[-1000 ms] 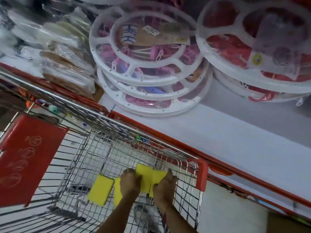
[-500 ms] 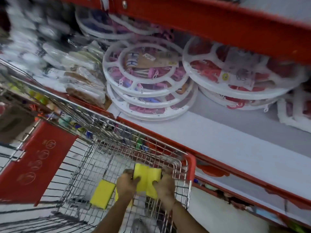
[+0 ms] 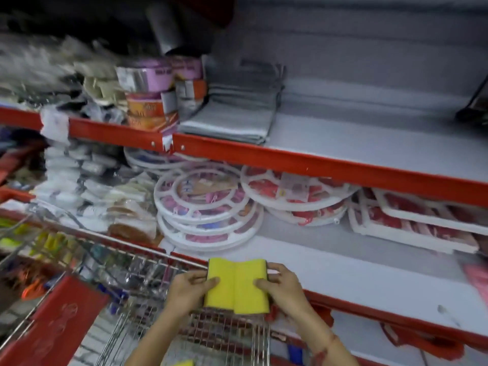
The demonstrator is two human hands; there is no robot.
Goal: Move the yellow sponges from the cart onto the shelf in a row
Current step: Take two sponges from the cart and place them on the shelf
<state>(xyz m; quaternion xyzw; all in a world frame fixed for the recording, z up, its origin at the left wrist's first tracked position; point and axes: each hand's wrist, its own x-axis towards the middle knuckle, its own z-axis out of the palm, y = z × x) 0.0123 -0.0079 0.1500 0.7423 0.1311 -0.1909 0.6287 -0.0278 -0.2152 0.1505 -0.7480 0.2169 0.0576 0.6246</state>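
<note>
1. Above the cart (image 3: 184, 336), both hands held two yellow sponges (image 3: 237, 286) side by side: left hand (image 3: 188, 289) and right hand (image 3: 280, 284), each grip closed on an outer edge.
2. Carrying step; next, lay them on the bare white shelf (image 3: 356, 276) just beyond.

red-edged store shelving (image 3: 317, 165) (stocked), dim light

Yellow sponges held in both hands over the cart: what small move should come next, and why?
Probably carry the yellow sponges forward and right onto the bare white shelf. The left hand and right hand grip them side by side above the cart rim, and that shelf stretch looks free.
</note>
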